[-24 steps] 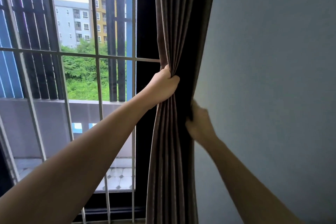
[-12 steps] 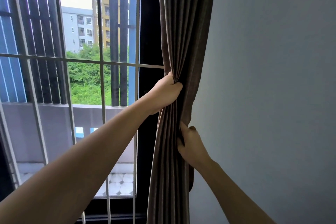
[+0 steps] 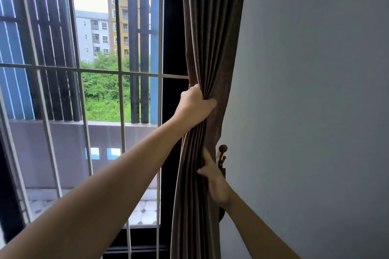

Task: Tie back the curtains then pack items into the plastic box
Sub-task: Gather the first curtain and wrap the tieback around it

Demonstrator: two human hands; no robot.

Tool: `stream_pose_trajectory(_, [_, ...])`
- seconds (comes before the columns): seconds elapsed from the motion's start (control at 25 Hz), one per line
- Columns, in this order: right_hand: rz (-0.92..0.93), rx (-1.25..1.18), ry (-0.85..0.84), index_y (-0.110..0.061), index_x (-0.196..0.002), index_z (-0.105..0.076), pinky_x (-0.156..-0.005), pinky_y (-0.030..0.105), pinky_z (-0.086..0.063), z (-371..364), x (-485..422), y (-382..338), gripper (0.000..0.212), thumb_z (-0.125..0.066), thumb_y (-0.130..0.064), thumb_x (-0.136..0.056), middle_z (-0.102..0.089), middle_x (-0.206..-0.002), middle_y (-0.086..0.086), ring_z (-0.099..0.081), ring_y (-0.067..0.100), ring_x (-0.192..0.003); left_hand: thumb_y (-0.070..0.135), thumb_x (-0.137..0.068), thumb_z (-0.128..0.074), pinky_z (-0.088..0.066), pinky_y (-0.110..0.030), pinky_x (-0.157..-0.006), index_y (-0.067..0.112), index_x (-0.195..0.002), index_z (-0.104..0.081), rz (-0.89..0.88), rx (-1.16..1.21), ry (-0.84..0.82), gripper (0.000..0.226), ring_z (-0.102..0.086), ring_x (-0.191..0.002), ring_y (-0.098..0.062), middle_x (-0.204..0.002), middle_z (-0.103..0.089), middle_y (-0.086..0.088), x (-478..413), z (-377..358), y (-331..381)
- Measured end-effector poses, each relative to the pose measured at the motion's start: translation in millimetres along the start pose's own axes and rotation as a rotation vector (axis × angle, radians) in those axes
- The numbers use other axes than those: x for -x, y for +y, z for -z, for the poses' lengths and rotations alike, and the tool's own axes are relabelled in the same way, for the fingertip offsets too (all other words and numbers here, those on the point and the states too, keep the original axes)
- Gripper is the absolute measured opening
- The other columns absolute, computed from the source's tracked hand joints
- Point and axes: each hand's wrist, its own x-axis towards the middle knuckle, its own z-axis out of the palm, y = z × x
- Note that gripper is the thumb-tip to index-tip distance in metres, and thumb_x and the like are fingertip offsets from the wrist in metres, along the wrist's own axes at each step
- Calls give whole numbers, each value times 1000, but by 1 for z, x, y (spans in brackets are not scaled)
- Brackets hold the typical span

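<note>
A brown curtain (image 3: pixel 212 38) hangs bunched at the window's right edge, against the grey wall. My left hand (image 3: pixel 194 107) is clenched around its gathered folds at mid height. Lower down, my right hand (image 3: pixel 214 178) presses on the curtain's right edge with its fingers spread over the folds; I cannot tell whether it grips the cloth. Just right of that hand, a dark brown wall hook with a round knob (image 3: pixel 222 150) pokes out from behind the curtain. No tie-back band or plastic box is in view.
A barred window (image 3: pixel 120 73) with a dark frame fills the left half; a balcony, trees and buildings lie beyond it. A plain grey wall (image 3: pixel 315 111) takes up the right half.
My right hand has slid down the curtain's right edge and pulled the cloth leftward, uncovering the wall hook. My left hand keeps its grip on the folds.
</note>
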Motion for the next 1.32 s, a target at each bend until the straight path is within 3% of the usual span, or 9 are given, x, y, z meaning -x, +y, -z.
stream_pose_trajectory(0.08, [-11,-160,92,-27,-149,-15,-103,9,-34,0,-6,-9,96,-48,-76,-72,-28,-151,-12,-30,2,-136,2,-82,-47,-32,-5,-36,15,-70,-54,-3,17,68,19,-50,-59,-10,-74,-55,-1,1,1,1])
stream_pose_trajectory(0.16, [36,-170,203,-30,-149,-13,-116,21,-20,6,-24,-17,118,-34,-96,-53,-19,-155,-15,-19,0,-141,-1,-80,-45,-30,-7,-34,17,-60,-50,7,72,94,27,-46,-53,-10,-64,-51,2,2,1,0])
stream_pose_trajectory(0.32, [95,-179,304,-31,-146,-28,-117,42,-25,25,-63,-50,95,-22,-88,-70,-42,-147,-2,-38,12,-135,-4,-72,-44,-33,-15,-40,11,-53,-49,47,233,153,24,-45,-43,-9,-50,-48,5,4,-4,-4])
stream_pose_trajectory(0.48, [86,-254,262,-15,-133,-51,-103,36,-45,44,-77,-80,81,-7,-67,-88,-63,-124,10,-59,20,-116,-12,-70,-38,-35,-16,-43,16,-47,-48,133,363,99,38,-45,-44,-5,-42,-47,11,4,4,-2])
stream_pose_trajectory(0.72, [45,-412,149,-20,-112,-64,-92,34,-52,46,-70,-82,69,-14,-63,-92,-72,-107,6,-67,20,-103,-16,-73,-34,-34,-20,-47,12,-62,-40,199,381,13,30,-42,-53,-9,-49,-44,6,4,7,2])
stream_pose_trajectory(0.84, [27,-409,145,-23,-108,-65,-86,30,-54,48,-63,-88,63,-17,-60,-94,-73,-101,1,-68,16,-97,-5,-77,-40,-40,-19,-50,10,-74,-53,126,243,-3,21,-58,-66,-10,-65,-56,4,1,7,-1])
stream_pose_trajectory(1.04, [43,-343,148,-23,-115,-61,-84,27,-56,49,-56,-92,60,-17,-57,-96,-72,-103,1,-68,14,-96,9,-78,-41,-37,-29,-58,12,-83,-47,-13,-304,1,9,-54,-79,-26,-87,-56,-7,-4,9,2])
stream_pose_trajectory(1.2, [75,-246,141,-26,-123,-55,-90,21,-52,39,-49,-89,64,-7,-57,-95,-67,-112,-1,-64,8,-103,11,-80,-42,-51,-36,-80,8,-110,-54,89,-475,-218,33,-57,-89,-26,-104,-59,-10,-10,23,20])
stream_pose_trajectory(1.32, [75,-173,163,-23,-138,-43,-109,30,-38,16,-40,-74,86,-12,-78,-81,-55,-131,5,-52,10,-120,-2,-84,-40,-44,-22,-49,4,-86,-54,249,-411,-416,15,-44,-59,-13,-77,-47,-5,-18,31,38])
